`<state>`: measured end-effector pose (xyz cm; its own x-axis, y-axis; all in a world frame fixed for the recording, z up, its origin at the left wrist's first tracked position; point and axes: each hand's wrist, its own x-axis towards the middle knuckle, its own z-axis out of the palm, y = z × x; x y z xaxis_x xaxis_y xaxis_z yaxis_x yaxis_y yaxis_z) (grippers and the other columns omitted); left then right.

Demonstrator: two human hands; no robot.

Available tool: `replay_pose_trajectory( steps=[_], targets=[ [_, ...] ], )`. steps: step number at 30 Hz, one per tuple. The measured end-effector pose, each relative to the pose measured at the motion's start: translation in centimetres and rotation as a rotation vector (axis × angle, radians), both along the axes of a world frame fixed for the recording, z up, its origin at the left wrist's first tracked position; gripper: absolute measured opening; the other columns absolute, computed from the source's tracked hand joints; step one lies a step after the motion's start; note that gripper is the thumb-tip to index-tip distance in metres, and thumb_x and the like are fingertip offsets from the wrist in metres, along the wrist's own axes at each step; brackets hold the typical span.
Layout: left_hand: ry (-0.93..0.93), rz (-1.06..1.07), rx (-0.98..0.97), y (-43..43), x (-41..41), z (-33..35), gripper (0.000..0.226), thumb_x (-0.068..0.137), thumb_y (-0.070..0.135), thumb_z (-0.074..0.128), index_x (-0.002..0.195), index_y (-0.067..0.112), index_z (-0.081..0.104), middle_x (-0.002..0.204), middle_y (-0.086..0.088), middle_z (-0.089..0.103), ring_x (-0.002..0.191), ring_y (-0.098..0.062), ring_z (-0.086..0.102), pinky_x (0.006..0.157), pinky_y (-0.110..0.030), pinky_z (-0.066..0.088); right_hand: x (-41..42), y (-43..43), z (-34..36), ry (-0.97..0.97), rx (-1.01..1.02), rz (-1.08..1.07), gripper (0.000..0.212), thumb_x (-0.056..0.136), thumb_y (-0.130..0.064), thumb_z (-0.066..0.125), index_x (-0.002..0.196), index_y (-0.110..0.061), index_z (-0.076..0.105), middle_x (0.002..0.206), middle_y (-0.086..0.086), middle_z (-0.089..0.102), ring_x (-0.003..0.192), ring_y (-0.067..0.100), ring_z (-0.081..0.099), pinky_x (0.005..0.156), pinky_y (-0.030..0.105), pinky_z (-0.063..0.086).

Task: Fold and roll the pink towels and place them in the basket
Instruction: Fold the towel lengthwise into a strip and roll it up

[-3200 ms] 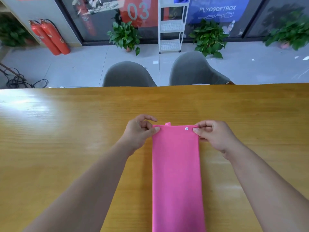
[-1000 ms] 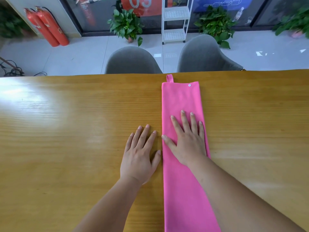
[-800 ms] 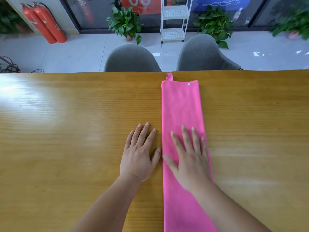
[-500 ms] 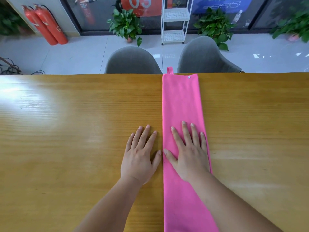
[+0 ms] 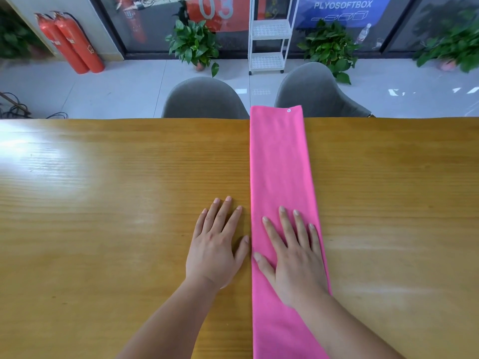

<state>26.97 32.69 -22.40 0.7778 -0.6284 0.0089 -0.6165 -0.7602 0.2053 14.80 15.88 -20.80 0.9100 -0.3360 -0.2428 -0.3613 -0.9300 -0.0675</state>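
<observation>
A pink towel (image 5: pixel 280 164), folded into a long narrow strip, lies lengthwise on the wooden table (image 5: pixel 103 203). Its far end, with a small white snap, sticks out past the table's far edge. The near end runs out of view at the bottom. My right hand (image 5: pixel 293 257) presses flat on the strip, fingers straight and spread. My left hand (image 5: pixel 216 244) rests flat on the bare wood just left of the towel, its thumb touching the towel's left edge. No basket is in view.
Two grey chairs (image 5: pixel 204 99) (image 5: pixel 313 92) stand behind the table's far edge. Beyond them are a white shelf rack (image 5: pixel 268 35), potted plants (image 5: pixel 194 45) and two red fire extinguishers (image 5: pixel 70 42) on the floor.
The towel has slid away from me; its far end now overhangs the table's far edge. My right hand stays flat on it, my left hand has stayed beside it.
</observation>
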Motion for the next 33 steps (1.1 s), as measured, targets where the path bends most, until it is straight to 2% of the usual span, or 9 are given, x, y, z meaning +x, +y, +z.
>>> replay_pose_trajectory(
  steps=[8,12,15,17,22,27,33],
  targets=[
    [0.0,0.001,-0.006,0.0,0.1,0.0,0.066,0.108,0.059,0.037,0.166,0.03,0.029,0.177,0.006,0.01,0.163,-0.015,-0.003,0.131,-0.047,0.015,7.4,-3.4,-0.3,-0.005,0.018,0.02,0.079,0.1,-0.08,0.006,0.165,-0.04,-0.013,0.174,0.0,-0.022,0.16,0.028,-0.023,0.13,0.057,0.003],
    [-0.006,-0.002,-0.01,0.1,0.1,0.0,0.067,0.107,0.059,0.038,0.166,0.029,0.03,0.176,0.006,0.011,0.163,-0.016,-0.003,0.131,-0.048,0.016,1.9,-0.4,0.9,-0.012,-0.009,0.046,0.079,0.102,-0.078,0.01,0.166,-0.038,-0.014,0.174,0.002,-0.022,0.16,0.031,-0.022,0.13,0.059,0.003],
    [0.0,0.004,-0.015,-0.1,0.1,0.0,0.067,0.107,0.061,0.038,0.166,0.029,0.03,0.176,0.006,0.012,0.163,-0.016,-0.002,0.131,-0.048,0.016,-1.6,0.6,0.5,0.019,-0.008,0.019,0.08,0.102,-0.078,0.016,0.167,-0.038,-0.005,0.176,0.002,-0.015,0.161,0.031,-0.016,0.129,0.058,0.01],
    [-0.002,0.003,-0.015,0.0,0.1,0.0,0.066,0.107,0.06,0.038,0.166,0.03,0.031,0.176,0.006,0.013,0.163,-0.016,-0.002,0.131,-0.048,0.016,-0.7,0.1,-0.1,-0.002,-0.012,0.003,0.079,0.101,-0.078,0.017,0.168,-0.038,-0.002,0.176,0.001,-0.012,0.162,0.03,-0.014,0.129,0.057,0.01],
    [0.002,0.006,-0.04,0.0,0.2,-0.1,0.065,0.107,0.057,0.042,0.165,0.029,0.034,0.176,0.006,0.015,0.163,-0.015,0.0,0.13,-0.048,0.017,3.3,-1.4,-0.5,-0.017,-0.006,0.016,0.079,0.101,-0.079,0.01,0.167,-0.039,-0.007,0.175,0.001,-0.018,0.161,0.029,-0.02,0.13,0.056,0.005],
    [0.003,0.0,-0.075,0.3,0.1,-0.4,0.06,0.107,0.046,0.045,0.163,0.027,0.037,0.175,0.005,0.018,0.163,-0.015,0.002,0.13,-0.049,0.018,-2.5,0.5,-0.3,-0.014,-0.027,-0.019,0.08,0.103,-0.076,0.017,0.168,-0.034,-0.003,0.176,0.003,-0.014,0.161,0.028,-0.017,0.13,0.055,0.008],
    [0.015,-0.027,-0.023,-0.1,0.2,-0.9,0.06,0.11,0.053,0.035,0.164,0.027,0.034,0.176,0.001,0.017,0.164,-0.018,0.0,0.131,-0.05,0.014,-2.3,0.0,-0.9,-0.012,-0.002,-0.043,0.08,0.101,-0.078,0.012,0.166,-0.037,-0.011,0.174,0.001,-0.021,0.159,0.026,-0.025,0.131,0.054,0.002]
  ],
)
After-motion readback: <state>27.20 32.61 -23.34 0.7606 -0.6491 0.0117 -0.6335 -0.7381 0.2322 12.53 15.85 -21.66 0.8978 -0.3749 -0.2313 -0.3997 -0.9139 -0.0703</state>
